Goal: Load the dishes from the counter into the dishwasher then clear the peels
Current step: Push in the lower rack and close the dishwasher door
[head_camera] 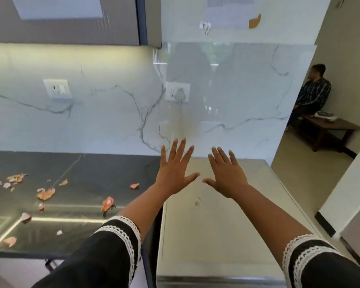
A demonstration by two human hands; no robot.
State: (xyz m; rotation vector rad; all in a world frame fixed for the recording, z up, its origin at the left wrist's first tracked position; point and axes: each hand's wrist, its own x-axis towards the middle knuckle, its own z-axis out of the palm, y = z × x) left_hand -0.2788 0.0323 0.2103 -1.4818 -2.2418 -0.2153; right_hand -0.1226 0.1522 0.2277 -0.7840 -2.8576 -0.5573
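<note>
My left hand [175, 169] and my right hand [227, 173] are stretched out side by side, palms down, fingers straight and spread, holding nothing. They hover over the flat silver top of an appliance [206, 215] at the right end of the counter. Several orange and pink peels [46, 194] lie scattered on the dark counter [92, 169] to the left, one peel [108, 203] close to my left forearm. No dishes show on the counter.
A white marble backsplash [112, 113] with two wall sockets, one [177, 92] with a plug and cord, rises behind. A cabinet hangs at upper left. At the right a doorway shows a seated person [312, 94] and a wooden bench [330, 129].
</note>
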